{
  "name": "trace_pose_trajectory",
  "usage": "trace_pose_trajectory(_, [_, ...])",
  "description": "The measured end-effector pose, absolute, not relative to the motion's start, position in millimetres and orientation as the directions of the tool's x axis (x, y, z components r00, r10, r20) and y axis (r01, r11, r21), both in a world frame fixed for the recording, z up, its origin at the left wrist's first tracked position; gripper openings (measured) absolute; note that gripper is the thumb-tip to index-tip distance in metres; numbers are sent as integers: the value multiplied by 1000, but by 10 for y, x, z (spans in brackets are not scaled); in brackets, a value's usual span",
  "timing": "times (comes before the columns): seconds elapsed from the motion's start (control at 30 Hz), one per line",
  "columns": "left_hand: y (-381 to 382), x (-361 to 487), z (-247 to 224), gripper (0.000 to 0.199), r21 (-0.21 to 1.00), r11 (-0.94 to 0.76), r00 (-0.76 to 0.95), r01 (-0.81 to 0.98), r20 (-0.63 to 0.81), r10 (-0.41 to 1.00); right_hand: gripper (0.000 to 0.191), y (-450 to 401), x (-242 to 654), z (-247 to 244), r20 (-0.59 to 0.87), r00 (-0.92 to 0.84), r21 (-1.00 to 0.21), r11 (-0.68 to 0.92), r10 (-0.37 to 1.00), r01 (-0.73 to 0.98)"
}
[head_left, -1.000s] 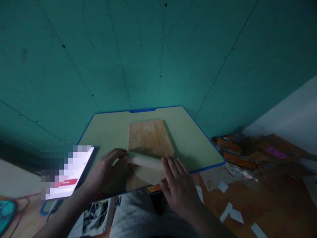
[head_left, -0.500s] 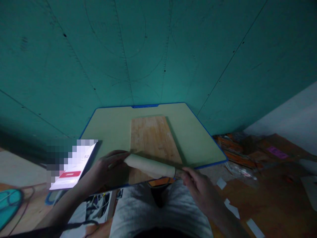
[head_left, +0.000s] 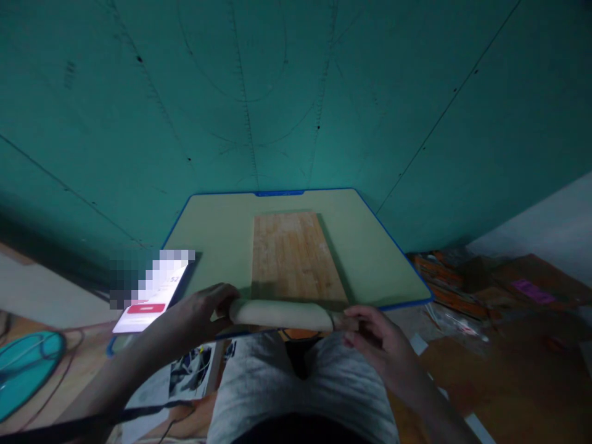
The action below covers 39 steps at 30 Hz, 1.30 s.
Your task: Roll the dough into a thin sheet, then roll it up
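A pale, long object [head_left: 282, 314], rounded at its left end and with a narrower brownish handle at its right, is held level over the near edge of a wooden board [head_left: 293, 259]. My left hand [head_left: 210, 308] is closed around its left end. The fingers of my right hand [head_left: 370, 330] pinch the handle. Whether the pale thing is a sheathed knife or something else cannot be made out. Beneath the board lies a pale green tabletop [head_left: 217, 228] with a blue rim.
A lit phone or tablet [head_left: 160, 290] stands at the table's left. Behind the table rises a green wall [head_left: 287, 92] with drawn lines. Boxes and plastic bags [head_left: 453, 296] lie at the right, a teal round object [head_left: 32, 364] at the lower left.
The pale object has turned from a slant to nearly level and shows more of its side. My left fingers have curled round its end. The whole view has shifted slightly.
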<state>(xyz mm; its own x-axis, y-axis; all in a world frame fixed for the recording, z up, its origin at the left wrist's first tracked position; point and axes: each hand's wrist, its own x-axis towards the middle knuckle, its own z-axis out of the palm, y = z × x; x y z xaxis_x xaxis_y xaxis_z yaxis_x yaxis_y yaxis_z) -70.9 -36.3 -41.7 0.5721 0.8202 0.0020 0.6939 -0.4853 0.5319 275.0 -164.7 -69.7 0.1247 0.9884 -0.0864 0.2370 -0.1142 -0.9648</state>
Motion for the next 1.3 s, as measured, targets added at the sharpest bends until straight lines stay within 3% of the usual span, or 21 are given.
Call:
trace_pose_trajectory(0.17, [-458, -575, -291, 33, 591, -380, 530, 712, -98, 842, 34, -1403, 2896, -564, -80, 114, -980, -99, 990, 172])
trace_pose_trajectory(0.37, [-469, -437, -71, 54, 751, -358, 685, 555, -169, 709, 33, -950, 2907, -231, 211, 237, -963, 160, 948, 218])
trace_pose_trajectory(0.5, [-417, -308, 9, 52, 851, -169, 699, 498, -278, 659, 26, -677, 2779, 159, 332, 119, -922, 295, 936, 250])
trace_pose_trajectory(0.67, [-242, -13, 100, 67, 970, 95, 733, 222, -230, 640, 24, -296, 2619, 494, 417, 26, -890, 403, 908, 211])
trace_pose_trajectory(0.8, [21, 208, 25, 76, 936, 347, 737, -62, -192, 648, 25, 57, 2563, 598, 494, 16, -860, 486, 870, 154])
trace_pose_trajectory(0.97, [366, 403, -218, 71, 808, 577, 885, -120, -177, 431, 26, 516, 2505, 536, 510, 73, -858, 512, 857, -24])
trace_pose_trajectory(1.03, [440, 479, -256, 64, 782, 585, 857, -217, -134, 498, 31, 671, 2462, 421, 465, 129, -868, 479, 876, -129])
trace_pose_trajectory(1.13, [495, 545, -211, 51, 779, 483, 703, -401, -77, 707, 42, 817, 2389, 142, 333, 188, -889, 374, 924, -265])
trace_pose_trajectory(1.3, [551, 510, -137, 62, 858, 171, 261, -485, -44, 964, 44, 820, 2289, -377, 126, 131, -932, 163, 983, -325])
